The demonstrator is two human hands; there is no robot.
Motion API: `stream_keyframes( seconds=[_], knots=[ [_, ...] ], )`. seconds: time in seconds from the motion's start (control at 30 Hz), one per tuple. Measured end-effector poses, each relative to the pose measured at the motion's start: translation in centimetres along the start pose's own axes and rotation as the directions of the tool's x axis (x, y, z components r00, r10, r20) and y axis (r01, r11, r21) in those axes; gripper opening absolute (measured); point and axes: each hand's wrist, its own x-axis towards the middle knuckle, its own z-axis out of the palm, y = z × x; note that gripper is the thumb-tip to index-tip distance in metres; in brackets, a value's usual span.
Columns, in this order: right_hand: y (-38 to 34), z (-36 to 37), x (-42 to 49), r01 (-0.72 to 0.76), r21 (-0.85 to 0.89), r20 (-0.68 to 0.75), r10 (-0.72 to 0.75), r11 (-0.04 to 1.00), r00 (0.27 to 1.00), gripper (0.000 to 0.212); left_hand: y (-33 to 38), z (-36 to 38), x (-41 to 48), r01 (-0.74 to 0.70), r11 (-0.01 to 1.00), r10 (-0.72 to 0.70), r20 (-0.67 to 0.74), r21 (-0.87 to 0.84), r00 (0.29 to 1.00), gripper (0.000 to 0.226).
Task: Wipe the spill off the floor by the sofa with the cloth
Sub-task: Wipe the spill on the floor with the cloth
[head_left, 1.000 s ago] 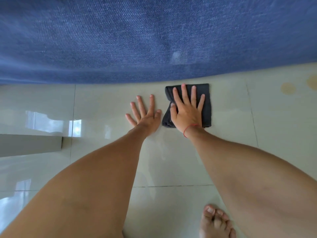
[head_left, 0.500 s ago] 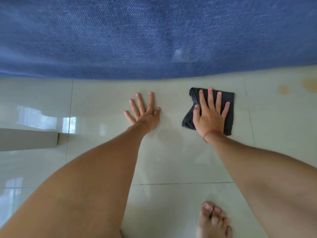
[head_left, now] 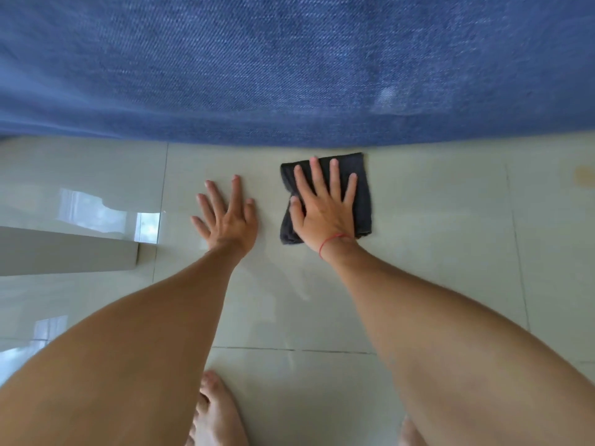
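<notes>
A dark grey folded cloth (head_left: 363,207) lies on the glossy pale tile floor (head_left: 434,236), just in front of the blue sofa (head_left: 289,66). My right hand (head_left: 322,210), with a red thread at the wrist, presses flat on the cloth with its fingers spread. My left hand (head_left: 228,220) rests flat on the bare tile to the left of the cloth, fingers apart and holding nothing. A faint wet smear (head_left: 299,284) shows on the tile below the hands. A yellowish stain (head_left: 584,177) sits on the floor at the far right.
A pale grey slab-like object (head_left: 64,252) juts in from the left edge at floor level. My bare foot (head_left: 215,413) stands at the bottom centre, and part of the other foot (head_left: 409,432) shows at the bottom right. The sofa's lower edge borders the floor along the top.
My right hand slid the cloth to the right, then back left toward my left hand and up near the sofa edge. My left hand stayed planted on the tile.
</notes>
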Motion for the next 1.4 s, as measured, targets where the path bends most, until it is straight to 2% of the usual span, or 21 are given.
stream_keyframes(
  seconds=[0.1, 0.17, 0.23, 0.4, 0.5, 0.6, 0.67, 0.73, 0.9, 1.07, 1.17, 1.3, 1.4],
  knots=[
    [-0.6, 0.8, -2.2, 0.134, -0.025, 0.044, -0.133, 0.991, 0.99, 0.055, -0.1, 0.0, 0.3, 0.007, 1.0, -0.006, 0.072, -0.013, 0.997, 0.056],
    [1.0, 0.5, -3.7, 0.262, -0.047, 0.073, -0.258, 0.964, 0.963, 0.054, 0.0, -0.1, 0.2, 0.009, 1.0, -0.008, 0.093, -0.01, 0.996, 0.056],
    [3.7, 0.0, -5.0, 0.325, -0.068, 0.098, -0.318, 0.943, 0.943, 0.054, 0.0, -0.3, 0.1, 0.013, 1.0, -0.01, 0.105, -0.021, 0.994, 0.056],
    [9.6, -1.9, -5.6, 0.106, -0.117, 0.052, -0.101, 0.987, 0.994, 0.056, 0.0, -0.5, 0.0, 0.009, 0.999, -0.004, 0.114, -0.045, 0.993, 0.056],
    [8.4, -2.0, -2.7, -0.061, -0.094, 0.012, 0.062, 0.994, 0.998, 0.056, -0.6, -0.7, -0.2, -0.044, 0.997, 0.049, 0.068, -0.063, 0.996, 0.055],
    [4.8, -1.2, 0.0, -0.213, -0.029, -0.003, 0.213, 0.977, 0.977, 0.057, -2.7, -1.0, -0.4, -0.052, 0.999, 0.051, -0.05, -0.01, 0.997, 0.055],
    [2.2, -0.9, 1.2, -0.205, -0.016, 0.005, 0.205, 0.979, 0.979, 0.059, -3.8, -1.0, -0.2, 0.023, 0.999, -0.023, -0.023, -0.031, 0.999, 0.056],
    [-0.4, -0.4, 2.0, -0.121, -0.018, 0.016, 0.121, 0.993, 0.992, 0.059, -4.1, -0.9, 0.0, 0.074, 0.995, -0.071, 0.042, -0.066, 0.997, 0.056],
    [-6.1, 1.3, 1.0, 0.067, -0.018, 0.073, -0.066, 0.998, 0.995, 0.058, -3.9, -1.1, 0.2, 0.069, 0.993, -0.062, 0.076, -0.091, 0.995, 0.056],
    [-5.2, 1.7, -3.1, 0.191, -0.012, 0.105, -0.189, 0.981, 0.976, 0.055, -4.7, -1.8, -0.2, 0.03, 0.996, -0.021, 0.106, -0.087, 0.994, 0.058],
    [-1.9, 1.1, -5.4, 0.131, -0.015, 0.113, -0.129, 0.991, 0.985, 0.055, -6.3, -1.8, -1.3, 0.044, 0.998, -0.042, 0.061, -0.038, 0.997, 0.058],
    [3.6, -0.5, -6.3, -0.069, -0.078, 0.081, 0.076, 0.995, 0.994, 0.06, -7.8, -1.6, -1.7, 0.053, 0.998, -0.049, 0.078, -0.043, 0.996, 0.057],
    [4.5, -1.0, -4.4, -0.198, -0.071, 0.064, 0.202, 0.978, 0.977, 0.056, -7.9, -1.5, -1.3, 0.051, 0.997, -0.046, 0.1, -0.054, 0.994, 0.056]
  ],
)
